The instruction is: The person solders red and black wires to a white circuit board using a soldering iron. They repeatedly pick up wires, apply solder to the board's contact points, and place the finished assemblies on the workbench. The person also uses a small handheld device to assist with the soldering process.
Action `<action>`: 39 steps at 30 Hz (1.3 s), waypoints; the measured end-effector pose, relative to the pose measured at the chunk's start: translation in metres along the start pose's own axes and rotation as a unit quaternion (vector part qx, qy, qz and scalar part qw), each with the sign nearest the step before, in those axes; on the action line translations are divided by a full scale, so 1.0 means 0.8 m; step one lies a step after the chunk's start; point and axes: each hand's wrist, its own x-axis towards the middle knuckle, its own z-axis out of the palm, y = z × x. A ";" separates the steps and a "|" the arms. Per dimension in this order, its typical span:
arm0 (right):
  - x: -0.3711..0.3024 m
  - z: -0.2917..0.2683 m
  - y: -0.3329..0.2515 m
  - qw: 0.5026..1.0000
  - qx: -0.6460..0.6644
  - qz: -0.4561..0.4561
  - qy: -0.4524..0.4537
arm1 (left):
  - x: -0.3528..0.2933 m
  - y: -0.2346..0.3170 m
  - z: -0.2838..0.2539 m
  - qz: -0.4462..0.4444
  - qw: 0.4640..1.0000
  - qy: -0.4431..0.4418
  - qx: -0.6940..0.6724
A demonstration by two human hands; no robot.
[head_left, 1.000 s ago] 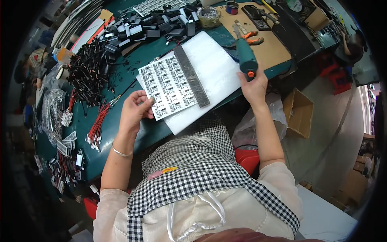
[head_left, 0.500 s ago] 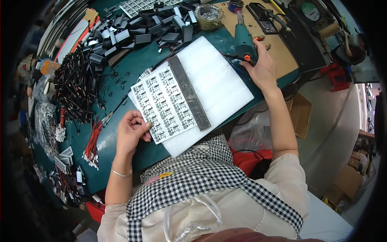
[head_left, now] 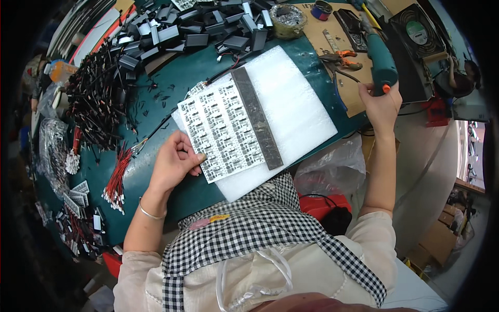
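A white circuit board panel (head_left: 221,132) with rows of small dark parts lies tilted on a white foam sheet (head_left: 301,99). Along the panel's right edge rests a flat dark bar (head_left: 258,122). My left hand (head_left: 176,158) is closed at the panel's lower left edge, its thumb on top and the other fingers curled. Off to the right, my right hand (head_left: 382,106) is wrapped round the rear of a green power tool (head_left: 382,60) with an orange tip at its near end. The palm hides the tool's grip, and its exact kind is unclear.
Black cut housings (head_left: 195,39) pile up at the back, beside a round tub (head_left: 287,22). Bundled black cables (head_left: 96,99) and red wires (head_left: 118,179) lie left. Orange-handled pliers (head_left: 343,60) lie on a brown board (head_left: 317,39), with a fan (head_left: 416,31) at far right.
My right hand has carried the green tool rightward, leaving the pliers in plain sight. My left hand stays at the panel's edge. The whole view has shifted slightly.
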 end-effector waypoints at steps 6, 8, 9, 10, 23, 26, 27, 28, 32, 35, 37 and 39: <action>-0.031 0.000 -0.051 0.971 0.193 0.020 0.143 | 0.005 -0.003 -0.004 0.020 0.999 -0.028 0.004; -0.042 0.010 -0.048 0.979 0.157 0.039 0.127 | 0.006 -0.006 -0.006 0.026 0.999 -0.028 -0.017; -0.046 0.009 -0.047 0.982 0.136 0.048 0.121 | 0.007 -0.007 -0.005 0.030 0.999 -0.031 -0.028; -0.057 0.019 -0.068 0.972 0.180 0.132 0.075 | 0.009 -0.010 -0.007 0.033 0.998 -0.044 -0.039; -0.128 0.068 -0.030 0.986 0.149 0.071 0.019 | 0.001 -0.014 -0.004 0.055 0.998 -0.024 -0.023; -0.147 0.060 -0.034 0.976 0.193 0.089 0.038 | 0.000 -0.012 -0.005 0.070 0.996 -0.031 -0.053; -0.158 0.054 -0.033 0.976 0.196 0.091 0.039 | -0.002 -0.008 -0.007 0.067 0.995 -0.039 -0.062; -0.170 0.048 -0.031 0.975 0.199 0.093 0.040 | -0.003 -0.006 -0.009 0.064 0.994 -0.046 -0.071; -0.199 0.042 -0.041 0.960 0.234 0.144 0.058 | -0.007 -0.013 -0.008 0.035 0.996 -0.042 -0.075; -0.188 0.050 -0.043 0.959 0.237 0.136 0.071 | -0.001 -0.013 -0.005 0.034 0.997 -0.052 -0.035; -0.168 0.050 -0.036 0.973 0.195 0.117 0.044 | -0.002 -0.011 0.006 0.043 0.998 -0.042 -0.033; -0.159 0.056 -0.030 0.985 0.141 0.087 0.048 | -0.005 -0.014 0.017 0.053 0.997 -0.021 -0.044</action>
